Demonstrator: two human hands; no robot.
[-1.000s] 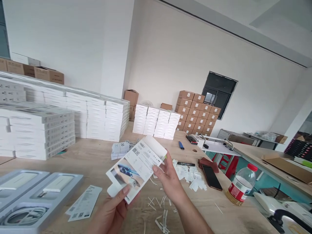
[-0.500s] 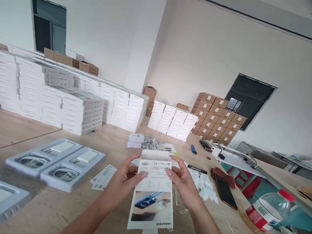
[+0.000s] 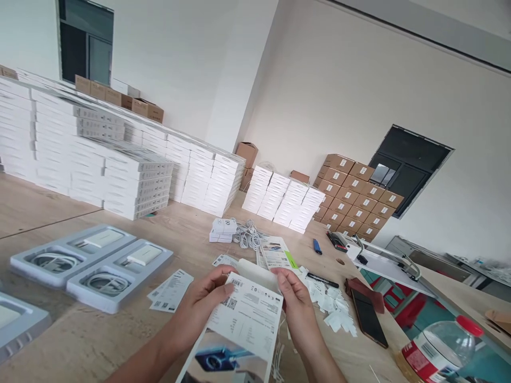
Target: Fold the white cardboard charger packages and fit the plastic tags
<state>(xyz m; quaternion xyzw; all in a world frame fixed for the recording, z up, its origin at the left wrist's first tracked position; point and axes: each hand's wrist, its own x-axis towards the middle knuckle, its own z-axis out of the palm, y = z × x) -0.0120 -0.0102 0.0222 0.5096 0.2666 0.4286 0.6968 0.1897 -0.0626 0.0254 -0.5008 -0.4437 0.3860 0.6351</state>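
A white printed packaging box [image 3: 243,330], with a phone picture, barcode and small text on its face, is held in front of me. Its far end shows a raised white flap [image 3: 261,274]. My left hand [image 3: 207,298] grips the box's left edge, thumb on the printed face and fingers behind. My right hand [image 3: 293,298] pinches the flap at the far right corner. The box's near end runs out of view at the bottom.
Grey-white trays [image 3: 115,276] with coiled cables and chargers lie at left, beside printed cards [image 3: 171,290]. Bundled cables [image 3: 248,234], a black pen [image 3: 322,280], white scraps [image 3: 333,303], a phone [image 3: 369,316] and a red-capped jar [image 3: 439,348] lie ahead and right. White boxes [image 3: 136,181] are stacked behind.
The box has turned, its near end swinging left and lower. My right hand has shifted from the box's right side to the flap; my left hand keeps its grip.
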